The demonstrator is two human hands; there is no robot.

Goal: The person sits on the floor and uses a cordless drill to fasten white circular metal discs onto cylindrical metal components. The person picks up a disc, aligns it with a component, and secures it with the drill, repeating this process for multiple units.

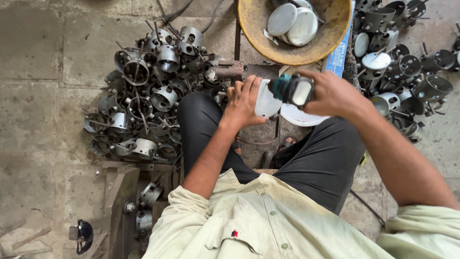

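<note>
My left hand (243,101) grips the edge of a round white metal disc (266,101) held upright between my knees. My right hand (330,93) is closed around a teal and black power tool (292,89), whose head sits against the disc's right side. Another white disc (298,117) lies just below the tool. I sit in black trousers (316,158) and a pale shirt.
A heap of grey metal cylinder shells with rods (148,96) lies at the left. More such shells (407,62) spread at the right. A yellow basin (335,29) holding white discs stands ahead. A blue packet (339,55) leans beside it. Cables run over the concrete floor.
</note>
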